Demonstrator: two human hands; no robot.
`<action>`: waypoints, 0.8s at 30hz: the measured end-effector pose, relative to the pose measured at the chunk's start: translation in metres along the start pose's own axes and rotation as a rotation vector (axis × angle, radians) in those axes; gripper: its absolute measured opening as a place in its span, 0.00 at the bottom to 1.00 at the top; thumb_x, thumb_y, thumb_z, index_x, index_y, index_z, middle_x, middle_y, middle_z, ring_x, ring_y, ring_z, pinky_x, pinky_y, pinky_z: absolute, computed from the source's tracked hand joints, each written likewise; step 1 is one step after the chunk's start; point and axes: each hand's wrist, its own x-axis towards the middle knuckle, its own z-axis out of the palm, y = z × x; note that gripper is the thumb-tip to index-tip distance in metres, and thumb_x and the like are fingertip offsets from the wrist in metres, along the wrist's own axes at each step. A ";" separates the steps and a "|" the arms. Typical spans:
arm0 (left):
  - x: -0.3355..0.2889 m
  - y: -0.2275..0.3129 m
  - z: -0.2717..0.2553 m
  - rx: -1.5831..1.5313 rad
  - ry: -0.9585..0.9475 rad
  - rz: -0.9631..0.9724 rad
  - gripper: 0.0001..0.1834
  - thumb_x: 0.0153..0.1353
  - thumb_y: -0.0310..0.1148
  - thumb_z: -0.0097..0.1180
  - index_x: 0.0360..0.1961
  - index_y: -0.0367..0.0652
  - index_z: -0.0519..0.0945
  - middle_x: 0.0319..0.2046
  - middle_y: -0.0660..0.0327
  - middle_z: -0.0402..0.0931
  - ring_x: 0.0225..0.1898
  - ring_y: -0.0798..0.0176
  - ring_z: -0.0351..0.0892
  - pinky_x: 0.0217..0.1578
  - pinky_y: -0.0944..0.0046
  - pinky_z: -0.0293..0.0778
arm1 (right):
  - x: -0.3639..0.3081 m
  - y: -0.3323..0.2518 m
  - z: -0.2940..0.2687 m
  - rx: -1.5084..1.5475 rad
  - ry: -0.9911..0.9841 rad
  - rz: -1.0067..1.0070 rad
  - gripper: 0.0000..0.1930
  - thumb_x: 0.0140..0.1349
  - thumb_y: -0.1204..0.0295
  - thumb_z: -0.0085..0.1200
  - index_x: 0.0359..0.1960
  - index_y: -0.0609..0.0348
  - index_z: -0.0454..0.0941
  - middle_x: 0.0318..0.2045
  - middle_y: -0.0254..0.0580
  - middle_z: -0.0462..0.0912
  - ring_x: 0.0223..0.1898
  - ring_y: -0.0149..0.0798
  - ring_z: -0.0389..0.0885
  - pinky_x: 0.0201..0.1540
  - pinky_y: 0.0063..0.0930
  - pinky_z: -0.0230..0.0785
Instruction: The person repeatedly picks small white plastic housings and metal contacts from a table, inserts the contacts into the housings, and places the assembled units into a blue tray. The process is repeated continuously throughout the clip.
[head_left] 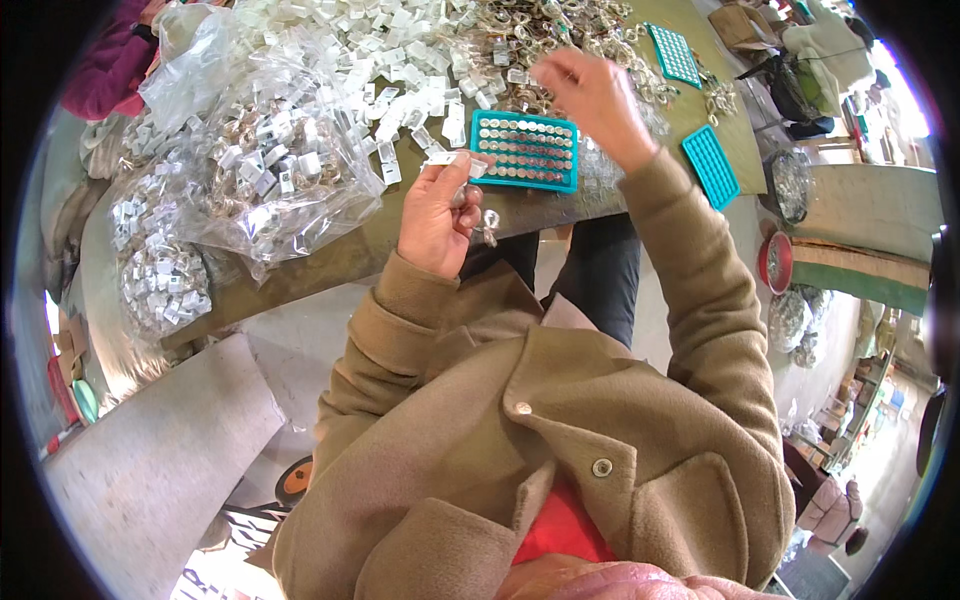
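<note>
Three teal trays (527,185) are lying on the table (345,262) — one is bearing five rows of silvery discs (525,146). The left hand (440,210) is pinching a white plastic piece (480,164) at that tray's left edge. The right hand (600,105) is hovering, blurred, near the tangled heap (545,38) — its finger opening and any hold I cannot tell.

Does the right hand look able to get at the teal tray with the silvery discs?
Probably yes: the right hand is by the tray's far right corner, and nothing seems to cover most discs. Only the left hand, holding a white piece, crowds the left end.
</note>
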 end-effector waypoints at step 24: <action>0.000 0.012 0.026 0.471 0.021 0.546 0.12 0.65 0.28 0.56 0.48 0.38 0.82 0.36 0.66 0.83 0.22 0.82 0.68 0.19 0.80 0.61 | -0.037 -0.035 0.027 0.026 0.217 -0.317 0.05 0.57 0.76 0.61 0.35 0.61 0.83 0.29 0.43 0.82 0.29 0.42 0.82 0.31 0.28 0.73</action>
